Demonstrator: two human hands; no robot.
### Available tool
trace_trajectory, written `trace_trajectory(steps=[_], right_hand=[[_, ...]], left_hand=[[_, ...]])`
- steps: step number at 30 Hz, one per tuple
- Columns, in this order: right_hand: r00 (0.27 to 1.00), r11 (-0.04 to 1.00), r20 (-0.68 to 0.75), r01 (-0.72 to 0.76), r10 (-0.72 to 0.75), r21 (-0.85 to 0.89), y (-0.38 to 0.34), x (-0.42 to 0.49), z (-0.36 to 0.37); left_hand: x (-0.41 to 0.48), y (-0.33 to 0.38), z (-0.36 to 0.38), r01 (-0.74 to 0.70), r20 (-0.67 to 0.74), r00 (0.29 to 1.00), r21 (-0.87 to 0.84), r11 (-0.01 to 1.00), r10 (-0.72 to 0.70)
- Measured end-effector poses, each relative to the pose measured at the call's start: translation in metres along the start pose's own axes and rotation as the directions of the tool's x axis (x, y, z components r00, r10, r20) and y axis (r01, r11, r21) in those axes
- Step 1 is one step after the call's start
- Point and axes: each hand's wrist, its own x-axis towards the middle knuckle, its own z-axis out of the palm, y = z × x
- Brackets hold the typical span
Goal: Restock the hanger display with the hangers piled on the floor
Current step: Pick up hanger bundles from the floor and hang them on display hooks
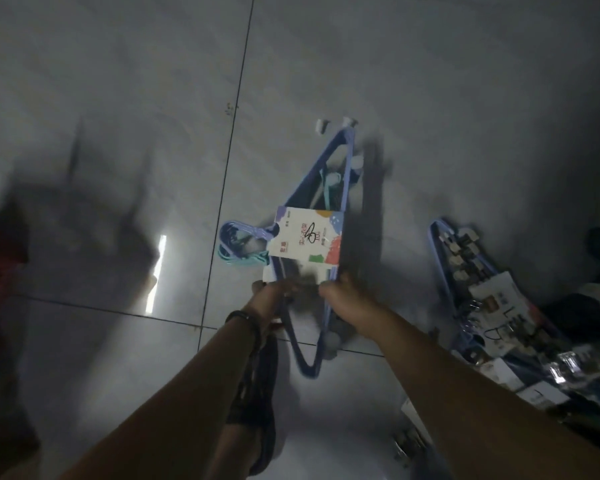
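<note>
While the left hand [269, 299] and right hand [345, 306] are gripping the hanger bundle [348, 168] beside its label [305, 242], keeping it level is looking wisest.

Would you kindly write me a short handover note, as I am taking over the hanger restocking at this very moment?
Left hand: grips the blue hanger bundle at its near edge, just below the paper label.
Right hand: grips the same bundle beside the left.
Bundle: over the tiled floor; its shadow falls apart from it, so it seems lifted.
Hanger pile: lies on the floor to the right.
Done: one bundle in hand.
Left: take it to the display, which is out of view, hang it, then fetch the pile.
</note>
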Motion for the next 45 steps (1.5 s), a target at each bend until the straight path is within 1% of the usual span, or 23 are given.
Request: trace_trajectory(steps=[5, 10, 12, 13, 14, 16, 17, 18, 19, 20, 21, 22, 24, 27, 30, 34, 36, 38, 40, 41, 43, 44, 45], right_hand=[[0.998, 0.992, 0.051, 0.016, -0.023, 0.125, 0.02, -0.048, 0.014], [0.995, 0.964, 0.087, 0.016, -0.04, 0.264, 0.03, -0.124, -0.017], [0.994, 0.96, -0.04, 0.112, -0.105, 0.256, 0.024, -0.16, -0.043], [0.97, 0.965, -0.186, 0.189, -0.155, 0.182, 0.018, -0.181, -0.059], [0.908, 0.966, -0.362, 0.25, -0.21, 0.067, 0.009, -0.206, -0.079], [0.679, 0.93, -0.635, 0.253, -0.368, -0.267, -0.023, -0.263, -0.13], [0.58, 0.857, -0.641, 0.24, -0.503, -0.456, -0.041, -0.291, -0.16], [0.576, 0.749, -0.54, 0.208, -0.613, -0.629, -0.062, -0.318, -0.192], [0.64, 0.624, -0.383, 0.196, -0.666, -0.757, -0.079, -0.345, -0.223], [0.726, 0.532, -0.236, 0.206, -0.646, -0.821, -0.094, -0.369, -0.254], [0.801, 0.491, -0.132, 0.219, -0.584, -0.843, -0.111, -0.397, -0.284], [0.857, 0.493, -0.078, 0.216, -0.509, -0.843, -0.124, -0.428, -0.311], [0.908, 0.536, 0.011, 0.257, -0.419, -0.804, -0.147, -0.5, -0.353], [0.894, 0.769, 0.089, 0.426, -0.44, -0.476, -0.156, -0.606, -0.398], [0.864, 0.847, -0.083, 0.461, -0.497, -0.265, -0.144, -0.703, -0.425], [0.787, 0.84, -0.327, 0.541, -0.523, -0.039, -0.123, -0.814, -0.442], [0.748, 0.816, -0.433, 0.576, -0.504, 0.045, -0.108, -0.859, -0.446], [0.683, 0.759, -0.54, 0.64, -0.492, 0.117, -0.094, -0.903, -0.45], [0.62, 0.698, -0.641, 0.694, -0.452, 0.179, -0.079, -0.949, -0.447], [0.594, 0.661, -0.689, 0.717, -0.415, 0.22, -0.071, -0.969, -0.443], [0.501, 0.581, -0.784, 0.781, -0.367, 0.228, -0.053, -1.003, -0.438], [0.439, 0.532, -0.832, 0.819, -0.34, 0.215, -0.046, -1.023, -0.432], [0.373, 0.485, -0.879, 0.852, -0.297, 0.197, -0.037, -1.039, -0.429]], left_hand=[[-0.055, -0.015, -0.003, -0.115, -0.067, 0.992, -0.104, 0.988, 0.109], [-0.136, -0.016, 0.018, -0.289, -0.077, 0.951, 0.115, 0.95, 0.299], [-0.17, -0.008, 0.033, -0.361, -0.042, 0.926, 0.185, 0.914, 0.375], [-0.189, -0.002, 0.041, -0.394, -0.01, 0.914, 0.215, 0.893, 0.406], [-0.21, 0.005, 0.049, -0.43, 0.025, 0.899, 0.245, 0.869, 0.437], [-0.259, 0.025, 0.066, -0.498, 0.103, 0.865, 0.313, 0.809, 0.492], [-0.284, 0.036, 0.074, -0.526, 0.145, 0.848, 0.348, 0.776, 0.509], [-0.312, 0.049, 0.081, -0.551, 0.192, 0.832, 0.378, 0.744, 0.52], [-0.343, 0.061, 0.089, -0.577, 0.247, 0.815, 0.41, 0.706, 0.523], [-0.375, 0.073, 0.097, -0.613, 0.303, 0.788, 0.453, 0.647, 0.536], [-0.41, 0.086, 0.106, -0.657, 0.363, 0.751, 0.496, 0.568, 0.552], [-0.447, 0.097, 0.115, -0.69, 0.417, 0.717, 0.537, 0.484, 0.559], [-0.521, 0.118, 0.135, -0.732, 0.494, 0.656, 0.6, 0.322, 0.571], [-0.635, 0.142, 0.168, -0.76, 0.581, 0.583, 0.636, 0.13, 0.568], [-0.74, 0.152, 0.198, -0.769, 0.665, 0.522, 0.638, -0.043, 0.535], [-0.853, 0.166, 0.236, -0.759, 0.738, 0.427, 0.607, -0.236, 0.523], [-0.904, 0.172, 0.258, -0.681, 0.787, 0.296, 0.571, -0.457, 0.542], [-0.949, 0.172, 0.282, -0.559, 0.823, 0.097, 0.51, -0.654, 0.559], [-0.991, 0.157, 0.303, -0.428, 0.799, -0.139, 0.484, -0.763, 0.585], [-1.008, 0.141, 0.31, -0.422, 0.751, -0.285, 0.459, -0.781, 0.595], [-1.028, 0.098, 0.318, -0.617, 0.523, -0.537, 0.291, -0.731, 0.662], [-1.031, 0.079, 0.324, -0.752, 0.391, -0.558, 0.135, -0.645, 0.732], [-1.036, 0.063, 0.331, -0.849, 0.308, -0.506, -0.012, -0.528, 0.806]])
